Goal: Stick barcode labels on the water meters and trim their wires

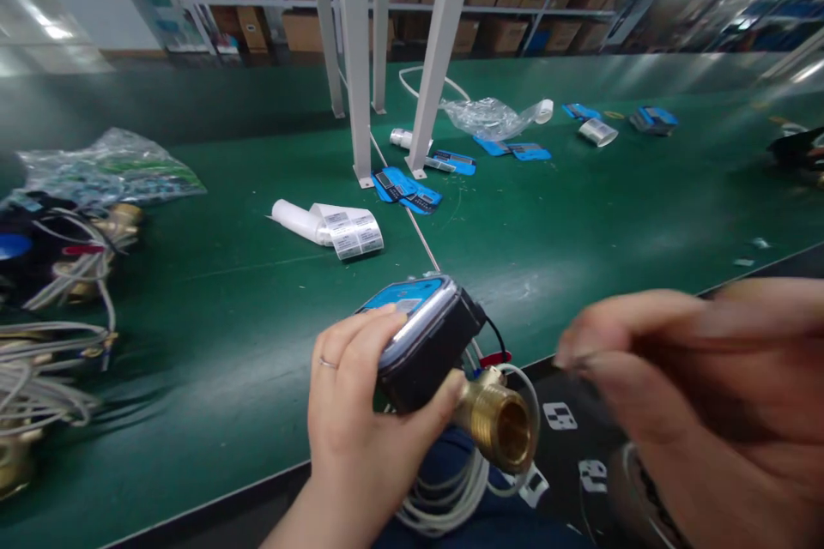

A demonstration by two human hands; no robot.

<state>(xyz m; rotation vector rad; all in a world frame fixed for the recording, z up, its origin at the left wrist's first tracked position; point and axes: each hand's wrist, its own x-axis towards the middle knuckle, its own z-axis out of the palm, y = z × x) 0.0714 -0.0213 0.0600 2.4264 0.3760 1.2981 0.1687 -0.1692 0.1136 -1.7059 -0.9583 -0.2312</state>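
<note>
My left hand (360,420) is wrapped round a water meter (428,343), a black box with a blue face on a brass threaded pipe body (502,425). A coil of white cable (451,497) hangs under it, below the table edge. My right hand (701,403) is blurred by motion at the lower right, fingers pinched together near the meter; what it pinches I cannot make out.
A green table (225,317) spreads ahead. More brass meters with grey cables (51,334) and a plastic bag (109,163) lie left. A label roll (335,227), blue cards (405,189) and white frame posts (357,60) stand mid-table. Shelves of cartons are behind.
</note>
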